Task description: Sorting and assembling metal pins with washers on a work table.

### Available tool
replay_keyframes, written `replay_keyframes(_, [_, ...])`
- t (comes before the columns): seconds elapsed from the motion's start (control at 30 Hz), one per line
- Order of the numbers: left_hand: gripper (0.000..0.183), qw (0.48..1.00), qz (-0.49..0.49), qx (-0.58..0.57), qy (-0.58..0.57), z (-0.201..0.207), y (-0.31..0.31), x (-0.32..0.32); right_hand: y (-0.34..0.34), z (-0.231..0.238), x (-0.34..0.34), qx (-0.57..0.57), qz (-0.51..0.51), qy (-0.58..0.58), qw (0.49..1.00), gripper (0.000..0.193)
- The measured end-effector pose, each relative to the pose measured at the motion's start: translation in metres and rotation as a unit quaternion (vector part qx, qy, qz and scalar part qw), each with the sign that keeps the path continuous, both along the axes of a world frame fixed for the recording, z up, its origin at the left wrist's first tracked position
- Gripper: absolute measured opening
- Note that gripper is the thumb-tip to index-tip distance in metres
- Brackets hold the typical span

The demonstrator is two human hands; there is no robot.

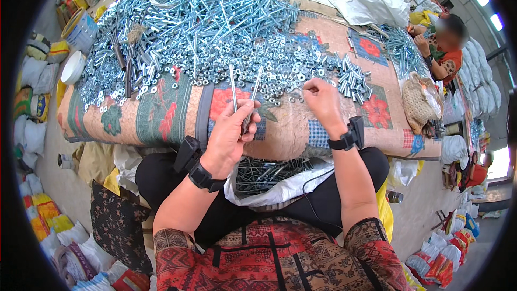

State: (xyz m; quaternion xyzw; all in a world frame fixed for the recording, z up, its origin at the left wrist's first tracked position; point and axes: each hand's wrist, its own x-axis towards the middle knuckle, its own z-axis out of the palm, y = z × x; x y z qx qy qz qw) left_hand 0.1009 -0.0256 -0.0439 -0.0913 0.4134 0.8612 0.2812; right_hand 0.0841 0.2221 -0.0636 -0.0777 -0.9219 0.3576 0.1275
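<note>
My left hand [229,137] is closed around two slim metal rods [233,87], which point up and away from me and spread apart at the top. Past its fingertips lies a heap of small shiny nuts and washers [280,62] on the patterned cloth of the table [291,129]. My right hand [325,103] hovers over the near edge of this heap. Its thumb and fingers are pinched together, and anything between them is too small to make out. Short metal tubes [353,81] lie just to its right.
A big pile of long bolts [215,0] covers the table's far left. Dark rods [274,175] fill a white sack on my lap. At the far right a co-worker [449,48] sits by another pile. A white bowl [73,68] and a bucket [79,29] stand left.
</note>
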Motion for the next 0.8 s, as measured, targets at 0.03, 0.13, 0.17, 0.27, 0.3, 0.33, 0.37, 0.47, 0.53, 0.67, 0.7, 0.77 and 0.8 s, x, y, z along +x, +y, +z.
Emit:
replay_keyframes(0.03, [0.016,1.000,0.000,0.001,-0.001,0.000,0.001,0.000,0.007,0.005,0.002,-0.003,-0.015,-0.018,1.000,0.009])
replay_keyframes(0.13, [0.017,1.000,-0.002,0.003,-0.010,0.002,0.004,-0.003,0.020,0.004,-0.001,-0.022,0.024,-0.003,0.999,0.010])
replay_keyframes(0.17, [0.017,1.000,-0.008,-0.010,-0.009,0.003,0.004,-0.005,0.016,0.004,-0.003,-0.023,0.023,0.000,0.999,0.010])
replay_keyframes(0.27, [0.018,1.000,-0.017,-0.015,-0.002,0.004,0.005,-0.008,0.000,0.004,-0.004,0.062,0.063,0.042,0.995,0.012])
replay_keyframes(0.3, [0.018,1.000,-0.021,-0.005,0.001,0.006,0.006,-0.008,-0.002,0.004,-0.003,0.096,0.079,0.072,0.990,0.012])
replay_keyframes(0.33, [0.018,1.000,-0.018,-0.010,0.013,0.009,0.007,-0.006,-0.006,0.004,-0.003,0.129,0.096,0.106,0.981,0.013])
replay_keyframes(0.37, [0.018,1.000,-0.015,-0.021,0.002,0.011,0.010,-0.004,-0.006,0.004,-0.003,0.146,0.091,0.100,0.980,0.012])
replay_keyframes(0.47, [0.017,0.999,-0.013,-0.037,-0.024,0.007,0.011,-0.001,0.000,0.000,-0.001,0.090,0.103,0.048,0.989,0.013])
replay_keyframes(0.53, [0.018,0.998,-0.017,-0.043,-0.038,0.004,0.011,0.001,0.003,0.011,0.001,0.063,0.108,0.028,0.992,0.012])
replay_keyframes(0.67, [0.018,0.999,-0.034,-0.023,-0.024,0.006,0.012,0.003,0.012,0.010,0.014,-0.015,0.129,-0.011,0.991,0.011])
replay_keyframes(0.7, [0.018,0.999,-0.036,-0.024,-0.025,0.006,0.013,0.004,0.015,0.003,0.017,0.072,0.167,0.040,0.983,0.011])
replay_keyframes(0.77, [0.019,0.999,-0.041,-0.033,-0.016,0.011,0.015,0.000,0.012,0.009,0.017,0.093,0.164,0.044,0.981,0.010])
replay_keyframes(0.8, [0.019,0.998,-0.044,-0.033,-0.010,0.012,0.016,-0.001,0.009,0.010,0.018,0.114,0.164,0.039,0.979,0.010])
